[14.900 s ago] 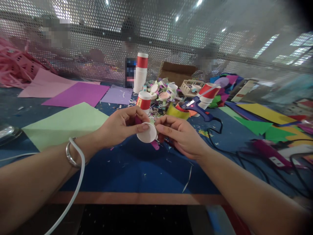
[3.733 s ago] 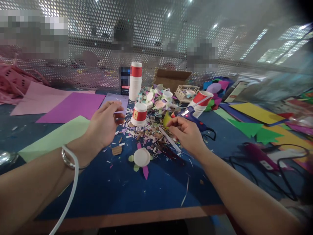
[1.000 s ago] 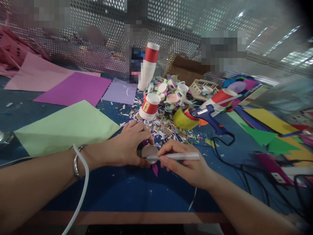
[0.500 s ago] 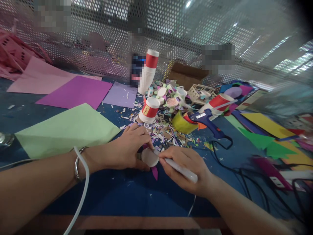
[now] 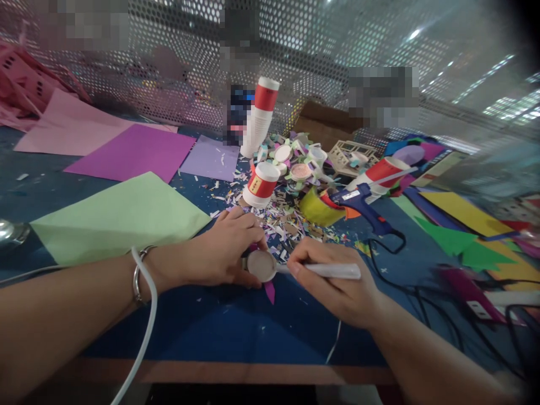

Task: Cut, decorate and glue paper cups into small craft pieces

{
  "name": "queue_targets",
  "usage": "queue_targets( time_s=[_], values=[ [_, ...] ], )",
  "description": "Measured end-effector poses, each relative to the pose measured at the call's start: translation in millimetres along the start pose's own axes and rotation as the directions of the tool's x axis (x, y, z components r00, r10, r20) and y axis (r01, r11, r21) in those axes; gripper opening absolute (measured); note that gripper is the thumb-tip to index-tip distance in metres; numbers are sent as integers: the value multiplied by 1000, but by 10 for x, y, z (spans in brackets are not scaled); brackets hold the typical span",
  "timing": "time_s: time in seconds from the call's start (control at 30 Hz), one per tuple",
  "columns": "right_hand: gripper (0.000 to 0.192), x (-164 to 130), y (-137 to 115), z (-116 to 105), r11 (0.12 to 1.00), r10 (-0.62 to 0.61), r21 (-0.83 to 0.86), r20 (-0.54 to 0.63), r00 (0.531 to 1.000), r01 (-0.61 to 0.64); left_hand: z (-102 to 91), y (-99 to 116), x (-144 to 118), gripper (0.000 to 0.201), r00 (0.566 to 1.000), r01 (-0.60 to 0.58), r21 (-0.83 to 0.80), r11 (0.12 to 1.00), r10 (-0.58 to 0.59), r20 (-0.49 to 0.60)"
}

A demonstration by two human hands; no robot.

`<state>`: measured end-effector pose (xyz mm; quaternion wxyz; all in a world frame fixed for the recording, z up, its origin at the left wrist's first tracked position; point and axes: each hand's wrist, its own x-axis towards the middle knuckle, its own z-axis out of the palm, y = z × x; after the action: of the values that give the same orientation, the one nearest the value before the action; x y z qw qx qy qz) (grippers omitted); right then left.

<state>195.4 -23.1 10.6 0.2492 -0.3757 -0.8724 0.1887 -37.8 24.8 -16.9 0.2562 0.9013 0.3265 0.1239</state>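
A small round white cup base with paper petals [image 5: 261, 265] lies on the blue table [image 5: 219, 320]. My left hand [image 5: 219, 253] presses on its left side and holds it down. My right hand [image 5: 333, 281] grips a white marker pen [image 5: 333, 271], which lies nearly level with its tip on the right edge of the round base. A magenta petal [image 5: 269, 291] sticks out below the base.
Paper scraps [image 5: 287, 222] litter the table behind my hands. A red-and-white cup [image 5: 261, 184], a stack of cups [image 5: 260, 115], a blue glue gun [image 5: 363, 203] with its black cord, and coloured paper sheets [image 5: 122, 216] lie around. A perforated metal screen [image 5: 169, 67] closes the far side.
The marker in my right hand has swung from a downward slant to nearly level, its tip still at the round base. My left hand has stayed on the base.
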Motion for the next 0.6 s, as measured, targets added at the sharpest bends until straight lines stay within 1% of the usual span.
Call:
queue_targets(
  time_s=[0.13,0.23,0.3,0.5,0.6],
  values=[
    [19,23,48,27,981,140,135,2,990,-139,-16,24,0,46,1000,12,17,1000,-12,2],
    [20,31,56,71,931,228,286,25,973,-225,-20,36,12,46,1000,15,41,999,-14,-4],
    [19,30,52,109,890,264,373,44,963,-261,-20,36,20,47,1000,5,50,999,-4,-8],
    [17,28,61,232,828,278,485,82,957,-282,3,1,16,47,999,-28,68,997,30,-23],
    [15,44,72,274,806,271,528,77,960,-270,12,-16,13,49,999,-34,73,997,35,-25]
  ],
)
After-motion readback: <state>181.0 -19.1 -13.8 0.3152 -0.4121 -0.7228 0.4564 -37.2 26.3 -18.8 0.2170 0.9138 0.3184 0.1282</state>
